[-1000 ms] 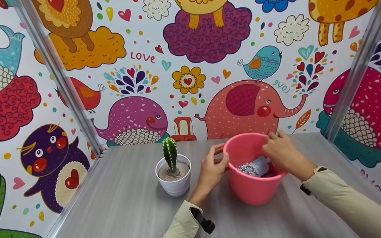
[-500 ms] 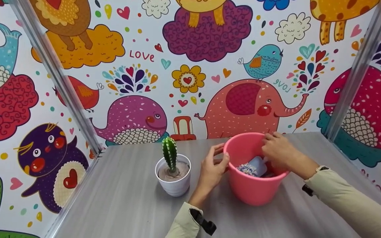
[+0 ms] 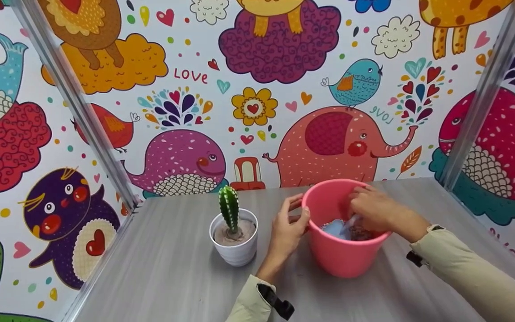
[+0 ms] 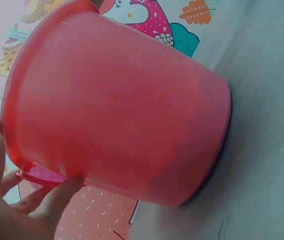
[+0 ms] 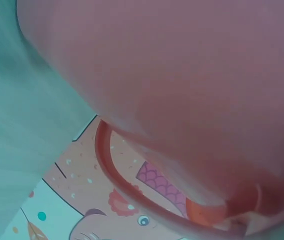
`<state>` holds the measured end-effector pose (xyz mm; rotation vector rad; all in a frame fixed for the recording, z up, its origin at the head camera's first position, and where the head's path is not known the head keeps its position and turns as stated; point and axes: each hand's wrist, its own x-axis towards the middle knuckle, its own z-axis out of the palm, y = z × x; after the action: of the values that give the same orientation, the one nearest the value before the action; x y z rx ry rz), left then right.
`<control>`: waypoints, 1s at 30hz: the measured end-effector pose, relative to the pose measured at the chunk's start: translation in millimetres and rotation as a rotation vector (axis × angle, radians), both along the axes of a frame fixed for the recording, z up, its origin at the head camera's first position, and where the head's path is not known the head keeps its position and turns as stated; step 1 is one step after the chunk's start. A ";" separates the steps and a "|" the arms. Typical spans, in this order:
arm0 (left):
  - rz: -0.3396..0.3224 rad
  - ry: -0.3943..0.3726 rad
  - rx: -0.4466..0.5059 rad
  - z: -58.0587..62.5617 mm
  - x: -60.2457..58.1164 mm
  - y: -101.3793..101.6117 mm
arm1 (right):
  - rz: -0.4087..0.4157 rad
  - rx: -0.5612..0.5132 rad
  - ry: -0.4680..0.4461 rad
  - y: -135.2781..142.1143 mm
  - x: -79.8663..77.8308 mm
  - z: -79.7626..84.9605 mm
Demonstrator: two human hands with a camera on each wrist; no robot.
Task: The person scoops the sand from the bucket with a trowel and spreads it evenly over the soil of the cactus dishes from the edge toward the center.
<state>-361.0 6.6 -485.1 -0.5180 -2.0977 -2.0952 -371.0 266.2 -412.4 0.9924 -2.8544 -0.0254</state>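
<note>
A pink bucket (image 3: pixel 344 257) stands upright on the grey table. My left hand (image 3: pixel 288 228) holds its left side near the rim; in the left wrist view, the thumb and fingers of that hand (image 4: pixel 27 205) press on the wall by the handle. My right hand (image 3: pixel 376 208) reaches over the right rim into the bucket, gripping the handle of a light blue scoop (image 3: pixel 335 229). The scoop's blade lies low inside, beside brownish loose material (image 3: pixel 360 232). The right wrist view shows mostly bucket wall (image 5: pixel 182 75) and the bucket's handle (image 5: pixel 132 192); the scoop is hidden there.
Left of the bucket, a white pot (image 3: pixel 235 255) holds a green cactus (image 3: pixel 229 210) in pale brown filling. Behind the grey table (image 3: pixel 168 268) rises a wall with cartoon animals (image 3: pixel 329 147). Metal corner posts (image 3: pixel 83 107) stand on both sides.
My right hand has moved slightly left and down into the bucket. The scoop has turned, and the small pale beads seen on it earlier no longer show. My left hand has stayed on the bucket.
</note>
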 end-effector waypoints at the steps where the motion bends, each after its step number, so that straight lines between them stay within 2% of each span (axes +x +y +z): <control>1: 0.004 -0.001 0.001 0.1 0.3 -0.4 | 0.004 0.002 0.014 -0.3 0.0 0.1; 4: 0.011 0.002 0.000 0.0 0.7 -1.2 | 0.015 0.006 0.009 -0.1 -0.6 0.8; 13: 0.024 0.003 -0.002 -0.6 0.1 -1.6 | 0.087 -0.040 -0.139 2.4 -2.9 6.4; 20: 0.066 0.031 -0.035 0.8 1.3 -1.3 | 0.130 -0.161 -0.129 6.1 -3.9 5.6; 25: 0.060 0.026 -0.018 -0.1 1.2 0.8 | 0.118 -0.229 -0.141 12.5 -4.8 4.8; 30: 0.045 0.006 -0.013 -0.4 2.4 2.5 | 0.099 -0.248 -0.170 19.2 -3.2 9.4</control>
<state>-358.6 9.1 -485.5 -0.4739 -2.1015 -2.0546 -374.2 285.3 -403.0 1.1272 -2.8569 0.4309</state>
